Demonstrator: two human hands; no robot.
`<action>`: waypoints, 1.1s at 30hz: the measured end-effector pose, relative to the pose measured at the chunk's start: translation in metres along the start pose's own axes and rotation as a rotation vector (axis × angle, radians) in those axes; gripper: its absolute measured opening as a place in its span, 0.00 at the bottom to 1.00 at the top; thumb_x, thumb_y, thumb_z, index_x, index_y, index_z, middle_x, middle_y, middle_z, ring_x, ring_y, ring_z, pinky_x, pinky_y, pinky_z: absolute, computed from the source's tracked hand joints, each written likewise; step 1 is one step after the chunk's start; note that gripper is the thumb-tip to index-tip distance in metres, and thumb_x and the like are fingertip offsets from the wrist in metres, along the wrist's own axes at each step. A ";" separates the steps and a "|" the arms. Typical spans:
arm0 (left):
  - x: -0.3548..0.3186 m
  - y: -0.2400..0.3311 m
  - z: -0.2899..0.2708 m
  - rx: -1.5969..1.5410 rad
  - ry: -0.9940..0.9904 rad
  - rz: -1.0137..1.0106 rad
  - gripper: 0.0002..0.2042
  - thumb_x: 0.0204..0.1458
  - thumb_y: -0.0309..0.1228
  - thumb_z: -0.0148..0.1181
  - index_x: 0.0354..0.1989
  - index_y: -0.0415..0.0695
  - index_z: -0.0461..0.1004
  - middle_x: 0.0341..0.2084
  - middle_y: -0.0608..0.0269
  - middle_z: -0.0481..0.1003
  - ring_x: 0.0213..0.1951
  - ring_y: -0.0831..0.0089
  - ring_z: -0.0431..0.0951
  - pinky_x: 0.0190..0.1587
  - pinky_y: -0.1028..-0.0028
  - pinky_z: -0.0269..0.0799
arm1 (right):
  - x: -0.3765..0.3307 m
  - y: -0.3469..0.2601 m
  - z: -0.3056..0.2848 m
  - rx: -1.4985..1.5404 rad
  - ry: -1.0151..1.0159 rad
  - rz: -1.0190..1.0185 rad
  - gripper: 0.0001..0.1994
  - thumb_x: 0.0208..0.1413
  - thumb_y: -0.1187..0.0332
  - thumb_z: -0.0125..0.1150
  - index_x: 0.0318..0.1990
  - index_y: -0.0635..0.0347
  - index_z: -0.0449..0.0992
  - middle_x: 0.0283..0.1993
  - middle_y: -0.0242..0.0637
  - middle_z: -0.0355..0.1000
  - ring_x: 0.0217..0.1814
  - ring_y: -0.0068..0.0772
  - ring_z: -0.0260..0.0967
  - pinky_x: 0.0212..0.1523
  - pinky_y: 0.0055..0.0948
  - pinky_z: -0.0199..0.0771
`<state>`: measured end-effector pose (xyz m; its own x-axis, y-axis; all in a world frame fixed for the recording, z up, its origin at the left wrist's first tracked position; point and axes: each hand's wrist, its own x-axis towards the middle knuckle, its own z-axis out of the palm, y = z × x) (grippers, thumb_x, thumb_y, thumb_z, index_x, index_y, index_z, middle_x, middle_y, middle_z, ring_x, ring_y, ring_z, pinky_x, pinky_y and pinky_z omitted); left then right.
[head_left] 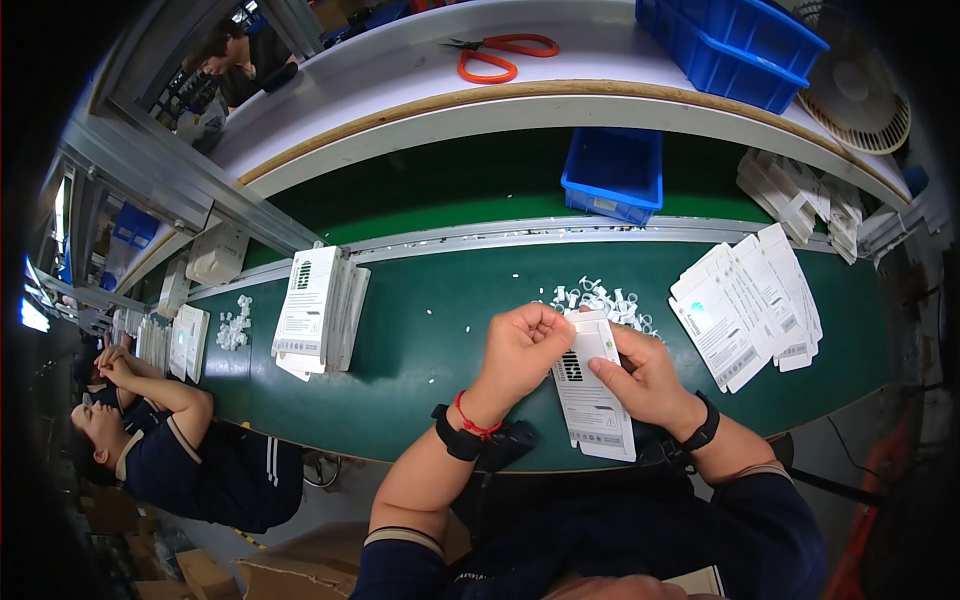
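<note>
A flat white cardboard box [597, 425] with dark print stands tilted in front of me, above the near edge of the green table. My right hand [648, 378] grips it along its right side, thumb on the front. At the top left corner of the box, my left hand [522, 350] is closed, its fingertips pinched together. Whatever lies between those fingertips is hidden. Just behind both hands is a loose heap of small white plastic pieces [592, 296], some shaped like rings or clips, partly covered by the box and hands.
Stacked white boxes [310, 305] stand left on the green table [440, 300]; flat cartons [745, 310] fan out right. Behind is a blue bin [612, 175]. The shelf above holds orange-handled scissors [505, 50] and blue bins [735, 45]. A co-worker [190, 440] sits at left.
</note>
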<state>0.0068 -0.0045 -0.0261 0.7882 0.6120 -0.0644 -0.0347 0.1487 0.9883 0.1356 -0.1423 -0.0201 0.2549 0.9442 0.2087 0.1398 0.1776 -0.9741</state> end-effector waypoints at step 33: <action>-0.012 -0.003 0.015 0.096 0.042 0.024 0.05 0.52 0.25 0.59 0.30 0.36 0.75 0.23 0.70 0.74 0.25 0.87 0.69 0.29 0.85 0.65 | 0.004 0.000 -0.011 -0.024 -0.024 -0.109 0.14 0.58 0.72 0.52 0.49 0.68 0.73 0.46 0.43 0.71 0.44 0.30 0.69 0.46 0.26 0.68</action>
<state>0.0065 -0.0239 -0.0265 0.7614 0.6467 -0.0445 0.0072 0.0602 0.9982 0.1470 -0.1417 -0.0185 0.2141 0.9260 0.3108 0.1885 0.2731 -0.9434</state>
